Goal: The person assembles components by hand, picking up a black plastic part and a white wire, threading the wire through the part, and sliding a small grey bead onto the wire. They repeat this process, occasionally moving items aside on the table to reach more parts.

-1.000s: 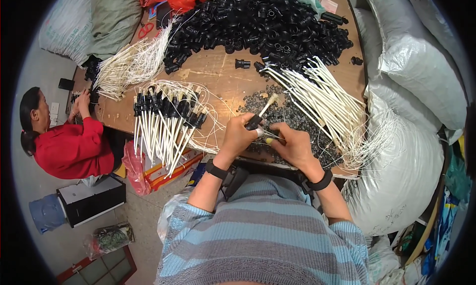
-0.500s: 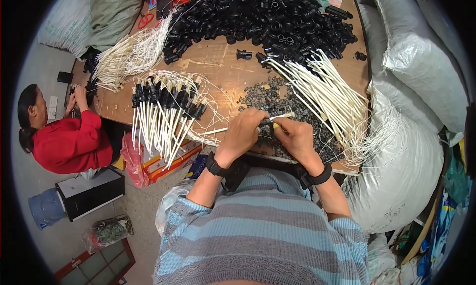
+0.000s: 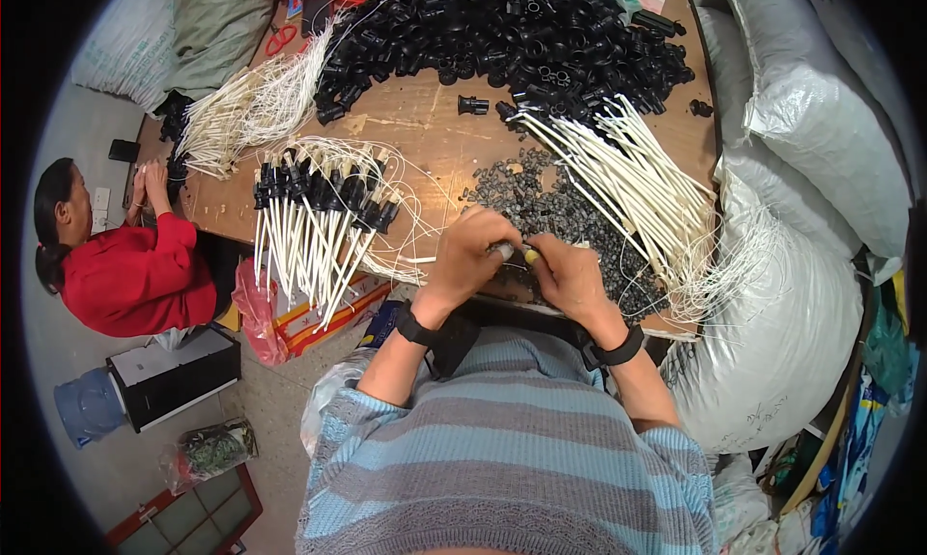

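Note:
My left hand (image 3: 473, 250) is closed around a white sleeved wire (image 3: 421, 260), whose straight end sticks out on its left side. Close beside it, my right hand (image 3: 572, 275) is pinched, thumb and fingertips almost meeting those of the left. A pale tip shows past the right knuckles; the fingers hide the middle of the wire and any part on it. A white cover is on the left thumb and a yellow one on the right. Under and beyond the hands lie many small dark plastic pieces (image 3: 521, 183).
White sleeved wires (image 3: 637, 188) lie at right, with another bundle (image 3: 237, 121) far left. Wires with black lamp sockets (image 3: 319, 193) overhang the front edge. Black sockets (image 3: 512, 34) are heaped at the back. White sacks (image 3: 772, 333) flank the right; a co-worker in red (image 3: 135, 275) works at left.
My hands have turned inward and their thumbs have come together. The dark piece and pale wire end seen between and beyond my fingers are now mostly covered.

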Demonstrator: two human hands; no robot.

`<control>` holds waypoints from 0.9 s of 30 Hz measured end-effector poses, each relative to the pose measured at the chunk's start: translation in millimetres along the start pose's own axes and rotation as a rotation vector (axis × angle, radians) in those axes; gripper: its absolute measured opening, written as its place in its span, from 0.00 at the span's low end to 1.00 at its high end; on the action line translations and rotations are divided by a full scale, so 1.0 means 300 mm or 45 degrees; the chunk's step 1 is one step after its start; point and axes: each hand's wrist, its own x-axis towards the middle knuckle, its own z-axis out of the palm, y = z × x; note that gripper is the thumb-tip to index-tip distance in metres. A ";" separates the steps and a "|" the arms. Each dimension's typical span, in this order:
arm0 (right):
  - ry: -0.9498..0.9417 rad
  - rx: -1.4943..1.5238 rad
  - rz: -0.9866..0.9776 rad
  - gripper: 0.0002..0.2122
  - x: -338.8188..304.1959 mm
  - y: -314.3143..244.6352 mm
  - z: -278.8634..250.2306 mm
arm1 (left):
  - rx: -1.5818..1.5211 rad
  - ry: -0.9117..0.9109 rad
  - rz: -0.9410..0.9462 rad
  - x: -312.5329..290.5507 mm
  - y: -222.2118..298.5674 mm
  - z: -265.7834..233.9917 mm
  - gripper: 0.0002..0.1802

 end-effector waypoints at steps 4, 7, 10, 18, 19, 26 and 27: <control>0.107 0.322 0.002 0.11 -0.017 -0.001 0.024 | -0.028 0.120 0.249 -0.037 -0.011 0.007 0.14; 0.081 0.261 0.037 0.09 -0.027 -0.001 0.027 | -0.063 0.096 0.274 -0.031 -0.033 0.011 0.13; 0.111 0.142 0.166 0.07 -0.041 0.017 0.042 | 0.131 0.258 0.091 0.022 -0.093 -0.004 0.13; 0.103 0.405 0.418 0.03 -0.061 0.059 0.035 | 0.272 0.230 -0.416 0.049 -0.233 -0.089 0.15; 0.104 0.492 0.460 0.03 -0.063 0.065 0.036 | 0.268 0.260 -0.404 0.038 -0.238 -0.099 0.16; 0.105 0.596 0.534 0.03 -0.057 0.076 0.036 | 0.601 0.236 -0.247 0.010 -0.154 -0.112 0.19; 0.108 0.596 0.535 0.03 -0.056 0.074 0.035 | 0.589 0.247 -0.079 0.018 -0.157 -0.105 0.19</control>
